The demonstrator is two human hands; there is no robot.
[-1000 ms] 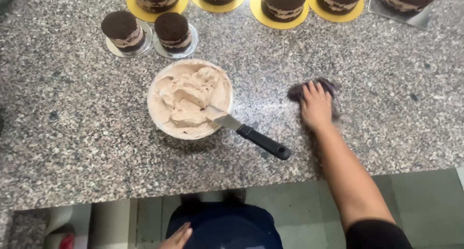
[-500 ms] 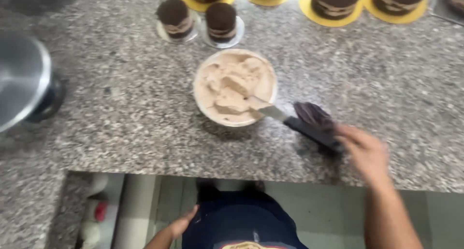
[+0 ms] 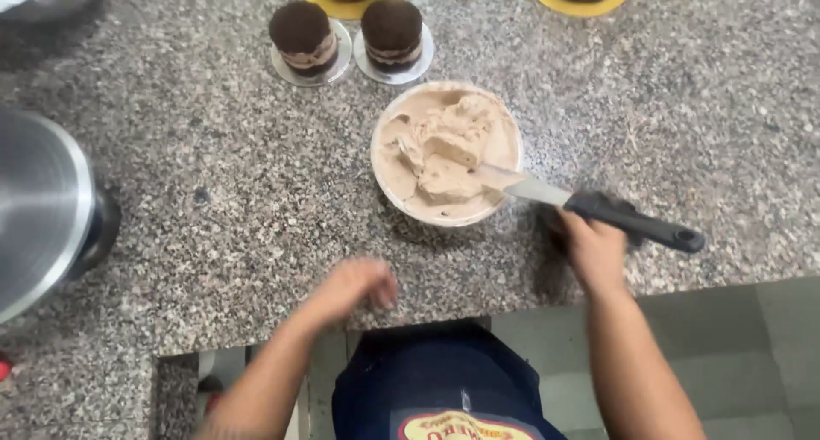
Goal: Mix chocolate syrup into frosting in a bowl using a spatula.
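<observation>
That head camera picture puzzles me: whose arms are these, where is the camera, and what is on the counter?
The camera sits on a person's head and looks down, so both bare arms are their own. The granite counter holds a bowl of light brown frosting with a black-handled spatula resting in it. The right hand is at the spatula's handle, over a dark cloth; whether it grips anything is unclear. The left hand hovers empty near the counter's edge. Behind stand two small chocolate cakes; a steel pot sits left.

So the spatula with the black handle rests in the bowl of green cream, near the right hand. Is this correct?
Not quite. The head view shows the cream in the bowl is light brown, not green. The spatula does rest there, near the right hand.
</observation>
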